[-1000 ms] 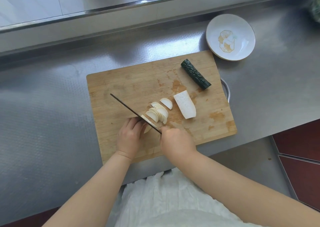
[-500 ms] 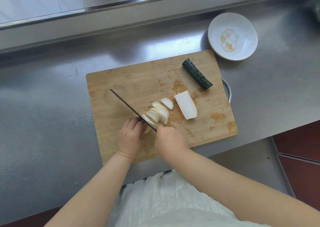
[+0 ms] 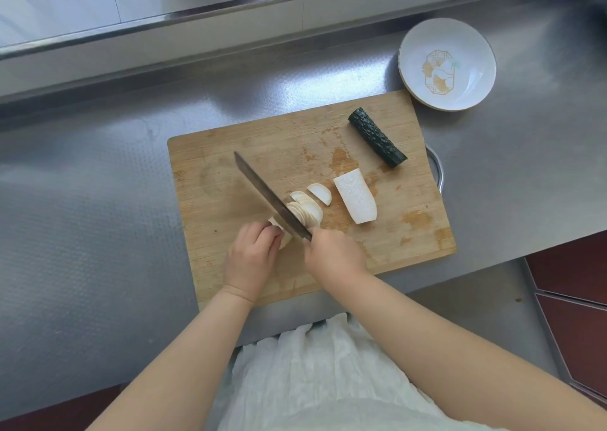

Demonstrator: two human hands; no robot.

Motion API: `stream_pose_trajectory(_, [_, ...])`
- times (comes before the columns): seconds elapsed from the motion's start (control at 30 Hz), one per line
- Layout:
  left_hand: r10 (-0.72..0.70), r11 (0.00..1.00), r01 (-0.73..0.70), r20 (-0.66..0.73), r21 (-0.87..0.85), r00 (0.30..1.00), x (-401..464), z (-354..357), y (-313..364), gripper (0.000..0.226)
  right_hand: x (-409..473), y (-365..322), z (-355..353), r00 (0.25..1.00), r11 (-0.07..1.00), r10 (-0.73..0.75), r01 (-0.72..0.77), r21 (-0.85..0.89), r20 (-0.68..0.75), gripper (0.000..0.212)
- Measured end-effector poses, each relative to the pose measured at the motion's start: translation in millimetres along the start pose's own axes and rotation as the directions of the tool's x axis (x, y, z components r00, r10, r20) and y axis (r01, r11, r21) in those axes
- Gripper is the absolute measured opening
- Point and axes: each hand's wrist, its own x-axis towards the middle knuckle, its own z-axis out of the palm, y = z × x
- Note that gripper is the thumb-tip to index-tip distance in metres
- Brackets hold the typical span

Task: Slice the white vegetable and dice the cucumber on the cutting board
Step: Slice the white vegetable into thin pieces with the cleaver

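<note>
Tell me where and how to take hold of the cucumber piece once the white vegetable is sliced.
Grip the cucumber across its middle, from above. It lies flat on the cutting board, angled from upper left to lower right, apart from the white half, so both long sides are free. Its round, bumpy skin would probably roll, so fingers should curl over both flanks.

A grey, dimple-textured stainless steel counter [image 3: 98,233] carries two things directly. A rectangular bamboo cutting board [image 3: 230,148] with a metal loop handle lies under the curled fingers [image 3: 262,233] of both hands. A round white ceramic dish [image 3: 414,39] with a gold emblem sits beyond the fingers, to their right, touching the board's far corner.
</note>
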Motion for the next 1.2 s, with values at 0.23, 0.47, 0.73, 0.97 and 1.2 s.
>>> stream_pose_trajectory(0.23, [0.010, 1.000, -0.010, -0.022, -0.018, 1.000, -2, 3, -3, 0.023, -27, -6, -4, 0.992, 0.983, -0.123, 0.117, -0.144, -0.033, 0.020])
stream_pose_trajectory(0.47, [0.014, 1.000, -0.014, -0.015, -0.024, 1.000, -4, 5, -6, 0.023, -32, -12, -7, 0.995, 0.987, -0.089, 0.093, -0.128, 0.034, 0.020])
stream_pose_trajectory(0.73, [-0.014, 0.999, 0.015, 0.032, -0.036, 0.999, -2, 4, -8, 0.026, -28, -17, -8, 0.998, 0.994, -0.044, 0.049, -0.097, 0.054, 0.014])
stream_pose_trajectory(0.97, [-0.011, 1.000, 0.011, 0.007, -0.021, 1.000, -2, 5, -8, 0.027, -22, -22, -7, 0.997, 0.995, -0.027, 0.034, -0.099, 0.066, 0.010])
stream_pose_trajectory(1.2, [0.000, 1.000, 0.000, 0.010, -0.021, 1.000, 0, 2, -5, 0.031, -15, -22, -2, 0.998, 0.996, 0.008, -0.002, -0.086, 0.067, 0.017])
